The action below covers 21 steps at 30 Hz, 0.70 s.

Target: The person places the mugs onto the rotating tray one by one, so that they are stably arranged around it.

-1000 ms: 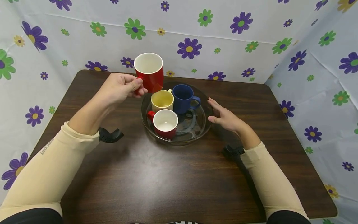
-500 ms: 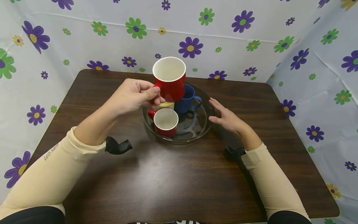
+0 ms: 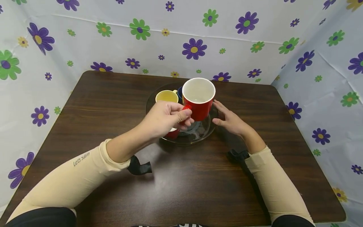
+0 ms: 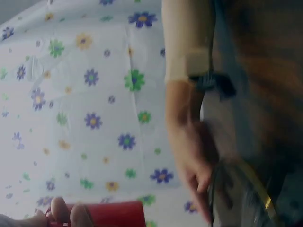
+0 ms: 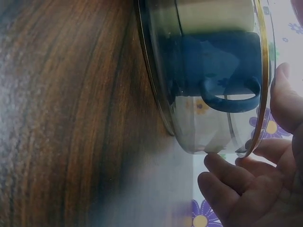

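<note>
My left hand (image 3: pixel 167 121) pinches the handle of a tall red mug (image 3: pixel 199 108) with a white inside. It holds the mug upright over the right part of a clear glass bowl (image 3: pixel 195 136). In the bowl stand a yellow cup (image 3: pixel 167 95), a blue mug (image 3: pixel 180 92) largely hidden by the red mug, and a smaller red cup (image 3: pixel 172 134) mostly behind my left hand. My right hand (image 3: pixel 231 121) rests at the bowl's right side, its fingers straight to slightly bent. In the right wrist view, fingertips touch the glass near the rim, and the blue mug (image 5: pixel 218 64) shows through it.
The bowl stands on a dark brown wooden table (image 3: pixel 198 189), toward its back edge. Flower-printed white cloth (image 3: pixel 113 44) hangs behind and at both sides. Black straps with camera mounts (image 3: pixel 140 167) sit at both wrists.
My left hand has carried the tall red mug rightward and lower, from above the bowl's left back to over its right part. My right hand has stayed at the bowl's side.
</note>
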Each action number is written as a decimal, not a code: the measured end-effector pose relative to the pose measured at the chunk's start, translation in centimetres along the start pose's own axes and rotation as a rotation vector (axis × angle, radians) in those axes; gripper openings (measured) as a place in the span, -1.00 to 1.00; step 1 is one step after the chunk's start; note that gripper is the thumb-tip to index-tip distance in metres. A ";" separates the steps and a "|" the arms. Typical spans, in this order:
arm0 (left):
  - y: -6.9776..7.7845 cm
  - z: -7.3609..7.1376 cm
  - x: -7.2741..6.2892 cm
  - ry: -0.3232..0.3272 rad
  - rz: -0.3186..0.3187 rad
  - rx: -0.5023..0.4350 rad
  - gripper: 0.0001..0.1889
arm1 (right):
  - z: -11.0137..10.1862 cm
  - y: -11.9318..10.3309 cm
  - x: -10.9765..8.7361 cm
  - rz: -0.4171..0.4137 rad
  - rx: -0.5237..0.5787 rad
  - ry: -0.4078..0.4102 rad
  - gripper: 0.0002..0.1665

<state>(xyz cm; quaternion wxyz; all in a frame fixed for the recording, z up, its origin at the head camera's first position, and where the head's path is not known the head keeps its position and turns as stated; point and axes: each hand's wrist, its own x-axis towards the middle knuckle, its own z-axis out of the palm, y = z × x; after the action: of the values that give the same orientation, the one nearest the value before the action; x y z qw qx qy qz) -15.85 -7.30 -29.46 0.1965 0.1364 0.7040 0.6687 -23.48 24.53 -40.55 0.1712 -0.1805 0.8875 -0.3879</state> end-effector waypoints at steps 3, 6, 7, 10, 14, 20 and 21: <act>-0.9 1.4 0.0 0.019 0.020 -0.011 -0.79 | 0.2 0.1 0.1 0.010 0.025 0.007 0.00; -1.9 2.4 0.1 0.056 0.037 -0.018 -0.79 | 0.4 0.2 0.2 0.011 0.037 0.013 0.02; -2.2 2.8 0.3 0.068 0.045 -0.021 -0.79 | 0.4 0.2 0.1 0.013 0.038 0.017 0.01; -3.0 3.5 0.5 0.099 0.063 -0.022 -0.79 | 0.4 0.3 0.0 -0.006 0.035 0.024 -0.01; -4.0 4.3 0.5 0.121 0.071 -0.038 -0.79 | 0.4 0.3 0.1 -0.021 0.055 0.028 -0.03; -5.7 5.4 0.5 0.140 0.085 -0.055 -0.79 | 0.5 0.3 0.0 -0.010 0.064 0.030 -0.01; -5.9 5.6 0.5 0.141 0.090 -0.057 -0.80 | 0.5 0.3 0.0 -0.009 0.060 0.030 0.00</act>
<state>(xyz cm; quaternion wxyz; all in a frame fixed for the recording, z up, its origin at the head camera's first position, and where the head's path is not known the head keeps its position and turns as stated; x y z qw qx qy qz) -13.31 -2.51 -35.56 0.1201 0.1147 0.6898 0.7047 -23.32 24.44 -41.10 0.1613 -0.1735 0.8771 -0.4178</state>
